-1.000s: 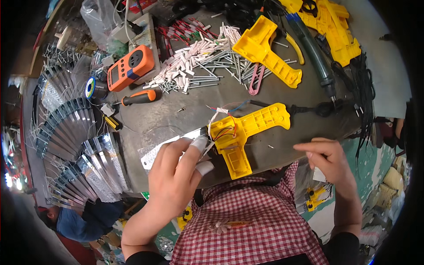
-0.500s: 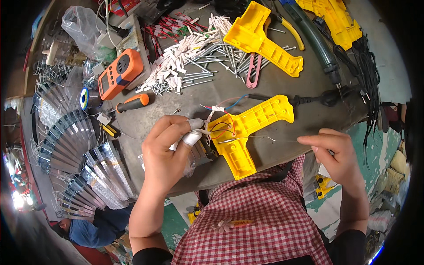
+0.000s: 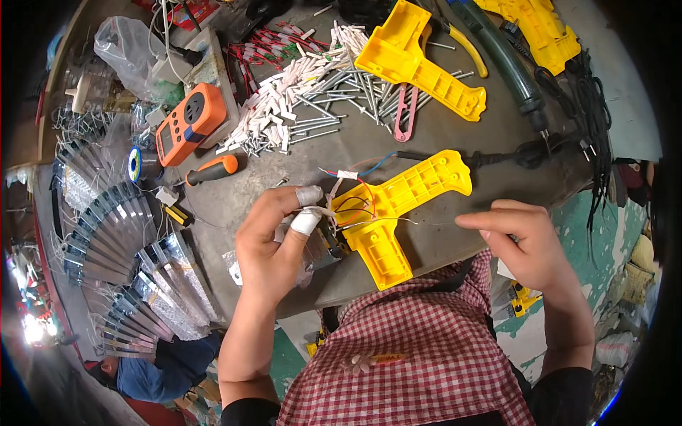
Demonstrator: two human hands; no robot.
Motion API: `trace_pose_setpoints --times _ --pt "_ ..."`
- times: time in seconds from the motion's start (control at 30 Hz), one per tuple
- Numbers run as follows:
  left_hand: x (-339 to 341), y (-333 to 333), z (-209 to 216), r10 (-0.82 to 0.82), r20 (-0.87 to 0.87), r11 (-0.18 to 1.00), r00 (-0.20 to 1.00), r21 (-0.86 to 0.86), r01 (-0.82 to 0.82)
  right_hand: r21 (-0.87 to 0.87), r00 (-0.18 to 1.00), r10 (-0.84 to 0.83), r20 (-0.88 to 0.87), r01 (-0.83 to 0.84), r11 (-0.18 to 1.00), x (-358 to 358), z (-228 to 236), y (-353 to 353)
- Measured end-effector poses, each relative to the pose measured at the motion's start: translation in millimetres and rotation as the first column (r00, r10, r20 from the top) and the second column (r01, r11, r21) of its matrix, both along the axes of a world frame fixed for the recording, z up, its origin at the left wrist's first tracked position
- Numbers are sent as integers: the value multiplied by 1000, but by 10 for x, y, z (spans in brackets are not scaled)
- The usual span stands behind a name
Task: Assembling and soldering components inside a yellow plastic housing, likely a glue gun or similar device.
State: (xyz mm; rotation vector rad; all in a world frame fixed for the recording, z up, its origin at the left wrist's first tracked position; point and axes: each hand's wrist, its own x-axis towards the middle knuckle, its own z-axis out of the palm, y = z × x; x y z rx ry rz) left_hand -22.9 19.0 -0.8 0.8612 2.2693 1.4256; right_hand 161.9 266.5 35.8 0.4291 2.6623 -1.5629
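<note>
A yellow plastic tool housing half [image 3: 425,183] lies on the bench, its ribbed inside facing up, with red and black wires in it. My left hand [image 3: 268,241], white wraps on thumb and forefinger, pinches whitish leads [image 3: 328,211] at the housing's left edge. Behind these sits a white sleeve [image 3: 347,175] with red and blue wires. Off to the right, my right hand [image 3: 517,238] is closed with its forefinger pointing left, at the end of a thin wire [image 3: 406,221] that runs across the housing. The fingertips' exact hold is hard to see.
White sleeves [image 3: 273,106] and long screws [image 3: 316,122] are heaped behind. Another yellow housing half [image 3: 433,82] lies beside them. An orange meter [image 3: 192,122], an orange-handled screwdriver [image 3: 213,170] and a solder spool [image 3: 144,164] stand left, near fanned metal strips [image 3: 99,234]. A dark green power tool [image 3: 497,60] lies back right.
My right hand has moved left, closer to the housing, and the thin wire's bent part has shifted left with it. My left hand keeps its pinch and has barely moved.
</note>
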Motion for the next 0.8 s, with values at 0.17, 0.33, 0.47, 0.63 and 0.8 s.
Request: trace_pose_setpoints --times 0.17,0.33,0.47,0.63,0.8 --pt "48 -67 -26 -9 180 995 984 95 -8 -46 997 69 27 -68 997 -142 -18 -65" --pt "115 -180 64 72 133 991 988 -122 -56 -74 996 89 -21 -90 993 -200 -83 -64" --pt "180 -326 36 -137 -276 973 951 -217 77 -67 995 87 -57 -91 994 -229 -90 -84" --pt "260 -333 58 -306 -407 910 861 -391 139 -39 994 105 -10 -106 994 -230 -18 -71" --pt "335 -307 19 -250 -428 924 869 -374 82 -69 993 104 -50 -108 992 -217 -121 -47"
